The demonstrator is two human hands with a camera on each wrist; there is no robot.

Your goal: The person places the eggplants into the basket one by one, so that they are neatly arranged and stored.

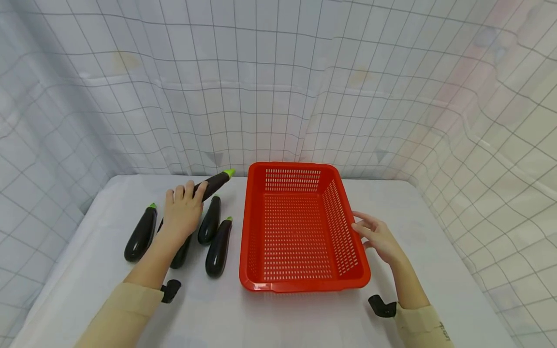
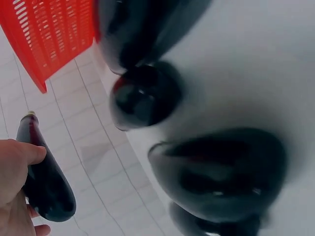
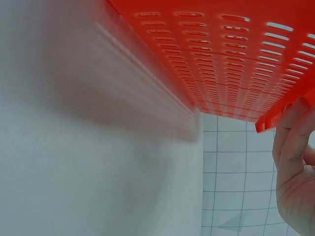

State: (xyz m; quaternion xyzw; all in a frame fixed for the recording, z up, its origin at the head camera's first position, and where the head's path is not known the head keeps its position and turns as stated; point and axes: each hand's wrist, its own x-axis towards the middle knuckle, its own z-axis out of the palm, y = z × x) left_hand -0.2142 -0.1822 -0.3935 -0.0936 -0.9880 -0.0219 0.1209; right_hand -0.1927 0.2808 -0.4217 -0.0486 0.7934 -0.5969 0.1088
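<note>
My left hand [image 1: 183, 212] grips a dark eggplant [image 1: 216, 183] with a green stem, held above the left part of the table and slanting up toward the right. In the left wrist view the thumb lies across this eggplant [image 2: 49, 189]. Below and around that hand lie more eggplants, one at the far left [image 1: 141, 234], one partly hidden under the wrist [image 1: 180, 253], and two nearer the basket [image 1: 210, 220]. The red plastic basket [image 1: 304, 286] stands right of them. My right hand [image 1: 380, 239] touches its right rim with gently bent fingers.
A white cloth covers the table [image 1: 296, 319]. Grid-patterned curtains [image 1: 278, 96] hang behind it and on both sides. Black wrist-camera mounts [image 1: 383, 307] stick out near both sleeves. The basket has slotted walls and a raised rim.
</note>
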